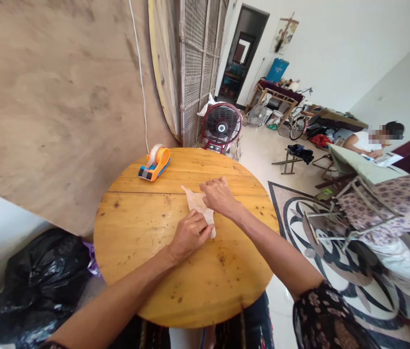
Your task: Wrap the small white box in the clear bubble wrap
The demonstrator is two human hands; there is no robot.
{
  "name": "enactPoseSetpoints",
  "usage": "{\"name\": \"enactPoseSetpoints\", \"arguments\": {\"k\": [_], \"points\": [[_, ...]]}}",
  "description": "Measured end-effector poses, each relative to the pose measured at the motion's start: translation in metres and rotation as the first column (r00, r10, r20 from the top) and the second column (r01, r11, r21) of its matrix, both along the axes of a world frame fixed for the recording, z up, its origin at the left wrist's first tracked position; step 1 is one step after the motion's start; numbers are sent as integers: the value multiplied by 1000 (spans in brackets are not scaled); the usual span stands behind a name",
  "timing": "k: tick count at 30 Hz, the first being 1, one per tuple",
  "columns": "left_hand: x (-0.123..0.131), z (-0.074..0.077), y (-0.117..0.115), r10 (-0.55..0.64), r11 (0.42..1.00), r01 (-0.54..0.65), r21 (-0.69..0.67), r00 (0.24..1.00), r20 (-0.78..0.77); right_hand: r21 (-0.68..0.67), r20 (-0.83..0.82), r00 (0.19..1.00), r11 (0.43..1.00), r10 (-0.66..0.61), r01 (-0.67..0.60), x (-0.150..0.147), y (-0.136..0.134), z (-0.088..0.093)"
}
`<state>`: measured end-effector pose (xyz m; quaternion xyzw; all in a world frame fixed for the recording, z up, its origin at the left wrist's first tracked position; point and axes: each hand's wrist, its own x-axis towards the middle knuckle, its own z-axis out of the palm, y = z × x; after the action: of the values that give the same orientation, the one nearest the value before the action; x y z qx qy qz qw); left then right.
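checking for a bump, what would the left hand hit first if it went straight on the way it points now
Past the pale sheet it touches, the left hand would likely meet the right hand first, though their relative height is hard to judge.

Left hand (189, 233): palm down, fingers bent, thumb (207, 234) out to the right.
Right hand (219, 195): ahead and right of the left, back upward, fingers curled.
Left forearm (118, 293): bare, slanting back-left from its hand.
Right forearm (272, 245): bare, running back-right from its hand to a patterned sleeve (330, 315).
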<state>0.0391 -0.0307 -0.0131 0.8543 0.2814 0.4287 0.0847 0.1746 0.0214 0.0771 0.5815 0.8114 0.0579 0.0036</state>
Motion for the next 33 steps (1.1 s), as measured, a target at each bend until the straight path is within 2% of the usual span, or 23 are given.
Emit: {"name": "enactPoseSetpoints", "arguments": {"k": [3,4,6,12,17,22,27,33], "points": [[1,0,-1,4,1000,-4,-8,1000,15,-110,-202,976,992,-81,59,12,14,-2],[1,0,-1,5,1000,-5,-11,1000,19,-161,-314,943,985,-109,60,18,18,-5],[1,1,-1,7,1000,-6,-14,1000,25,-276,-531,818,958,-220,78,29,28,-12],[3,3,-3,44,999,-44,-25,999,19,-377,-688,658,926,-306,37,50,44,-43],[4,5,-2,16,999,-17,-49,1000,-13,-449,-778,530,889,-339,-90,56,51,-52],[5,10,2,-15,997,6,-76,993,-115,-559,-768,520,787,-373,-261,70,70,-49],[11,13,1,73,996,-81,-40,984,-165,-609,-754,540,706,-374,-361,73,84,-48],[19,15,-4,190,981,-173,90,953,-237,-614,-776,481,662,-407,-430,72,84,-67]]}}
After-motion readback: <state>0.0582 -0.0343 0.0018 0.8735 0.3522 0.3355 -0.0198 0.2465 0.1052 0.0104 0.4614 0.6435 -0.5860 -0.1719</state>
